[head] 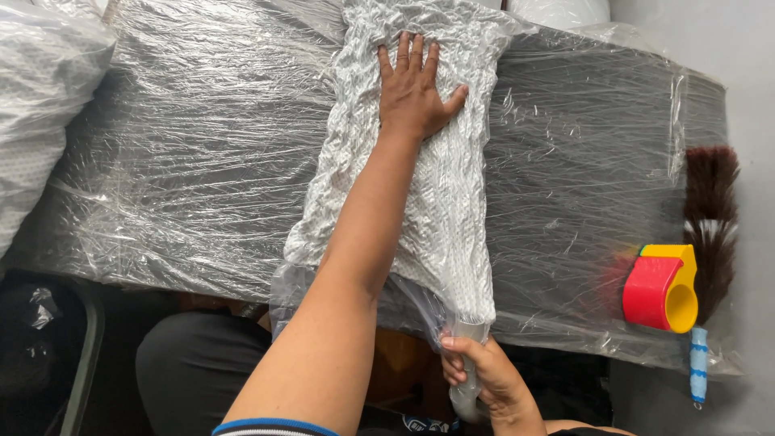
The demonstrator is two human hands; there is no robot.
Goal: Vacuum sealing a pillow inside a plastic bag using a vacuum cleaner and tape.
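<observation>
A dark table (202,161) wrapped all over in clear plastic film fills the view, its film creased and shiny, with a pale wall along the right side. At the far left a bulging clear bag of whitish fabric (36,105) rests against the table's edge. In the middle lies a long vacuum-packed bag of white and grey textile (452,218), flattened and wrinkled hard, running from the far edge of the table to the near edge, where its loose plastic mouth hangs over. The left hand (413,89) lies flat on the far half of this bag, fingers spread and palm down, grasping nothing; this looks like a press to hold the pack flat and keep it from sliding. Its forearm runs down along the bag toward a sleeve with a blue edge. Lower and to the right, the right hand (484,375) is clenched around the gathered plastic neck of the bag just below the table's edge, a grip that seems meant to keep the mouth shut so the pack stays thin. Below, the person's dark-clad lap is visible. Further right, near the table's end, a red and yellow tape dispenser (662,289) lies just beside a brown feather duster (712,210) with a blue and white handle, both well apart from the hands.
</observation>
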